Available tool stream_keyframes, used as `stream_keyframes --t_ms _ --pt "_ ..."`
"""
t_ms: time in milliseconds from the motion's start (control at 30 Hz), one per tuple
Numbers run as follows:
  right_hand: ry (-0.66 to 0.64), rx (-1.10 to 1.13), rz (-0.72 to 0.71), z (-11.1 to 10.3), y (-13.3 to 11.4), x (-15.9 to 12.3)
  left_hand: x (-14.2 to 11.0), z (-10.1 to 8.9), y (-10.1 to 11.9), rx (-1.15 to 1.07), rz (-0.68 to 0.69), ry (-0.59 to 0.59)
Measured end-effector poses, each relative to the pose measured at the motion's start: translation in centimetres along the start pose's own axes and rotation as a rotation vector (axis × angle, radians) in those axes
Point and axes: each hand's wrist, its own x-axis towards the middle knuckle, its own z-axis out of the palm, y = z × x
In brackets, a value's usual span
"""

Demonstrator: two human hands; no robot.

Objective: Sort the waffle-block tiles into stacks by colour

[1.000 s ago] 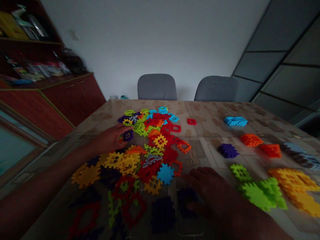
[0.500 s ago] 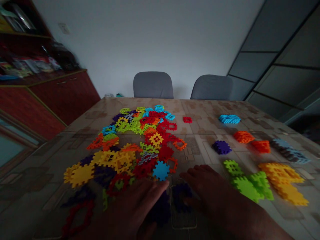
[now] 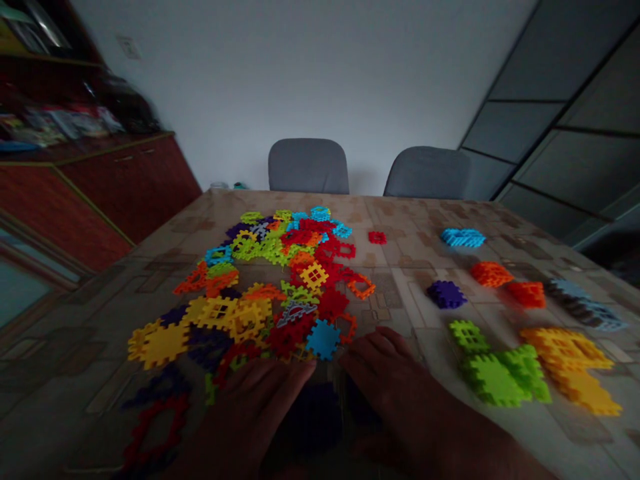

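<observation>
My left hand [image 3: 250,413] is at the near edge of the pile, palm down, fingers together and bent over. The purple window-shaped plastic building piece it took is hidden beneath it. Just across, my right hand [image 3: 395,380] curls over a dark purple building piece [image 3: 361,405], mostly covered by its fingers and in shadow. Another dark purple piece [image 3: 317,413] shows between both hands. Touching or nearly touching the fingertips is a light blue square piece [image 3: 323,339] at the pile's edge.
A loose pile of notched pieces, with yellow ones [image 3: 165,343] and red ones [image 3: 333,303], spreads left. Sorted groups lie right: green [image 3: 495,380], yellow [image 3: 570,363], purple [image 3: 447,294], orange [image 3: 491,273], blue [image 3: 463,237] and grey [image 3: 587,307]. Two grey chairs [image 3: 307,167] stand behind the table.
My left hand took a purple window piece from the pile's left side and brought it down and right, beside my right hand. My right hand has shifted slightly left, closer to it.
</observation>
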Motion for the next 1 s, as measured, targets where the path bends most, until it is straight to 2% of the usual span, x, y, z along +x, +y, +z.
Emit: stream_keyframes --t_ms 167,333,567,833,1000 --pt "0.038 0.054 -0.110 2.1 -0.2 1.0 -0.8 0.2 -1.1 -0.090 -0.043 -0.074" --pt "0.062 0.077 -0.140 2.4 -0.6 1.6 -0.5 1.5 -1.7 -0.255 -0.056 -0.178" --pt "0.027 0.098 -0.132 2.0 -0.8 1.5 -0.7 3.4 -1.7 -0.253 0.031 -0.058" --pt "0.021 0.087 -0.163 1.8 -0.7 1.7 -1.1 2.6 -1.4 -0.187 -0.035 -0.124" --pt "-0.008 0.082 -0.149 1.9 -0.8 1.9 -1.7 3.8 -1.7 -0.189 0.024 -0.032"
